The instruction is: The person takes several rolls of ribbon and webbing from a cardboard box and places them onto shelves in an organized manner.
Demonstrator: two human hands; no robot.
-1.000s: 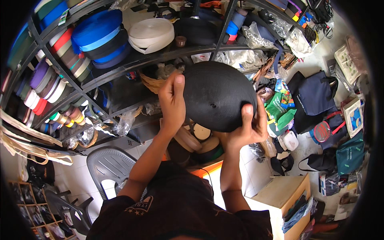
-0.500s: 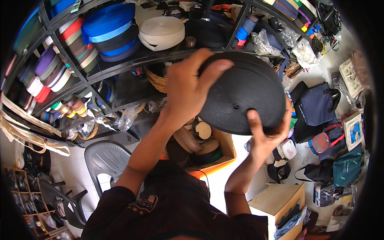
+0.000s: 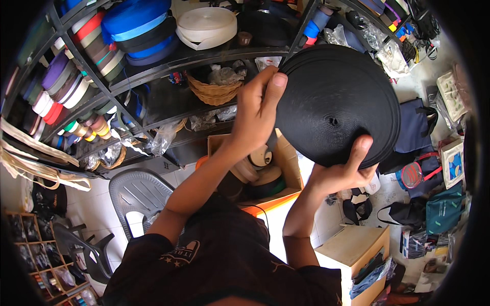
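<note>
A large flat roll of black webbing [image 3: 326,97], with a small hole at its middle, is held up in front of the shelves. My left hand [image 3: 258,109] grips its left edge, thumb against the rim and the other fingers partly hidden behind. Under the lower right edge is my right hand [image 3: 344,173], its thumb pressed on the face and its fingers beneath. Below the roll, an open cardboard box [image 3: 290,158] holds several more rolls of webbing [image 3: 268,179].
A dark shelf rack [image 3: 204,58] carries blue webbing rolls [image 3: 138,23], a white roll [image 3: 206,25] and a wicker basket [image 3: 214,89]. Grey plastic chairs [image 3: 140,191] stand at left. At right are a wooden cabinet [image 3: 352,247] and several bags [image 3: 443,211].
Both hands have carried the black roll to the right and slightly up. My left hand has shifted from the roll's upper left to lower on its left edge.
</note>
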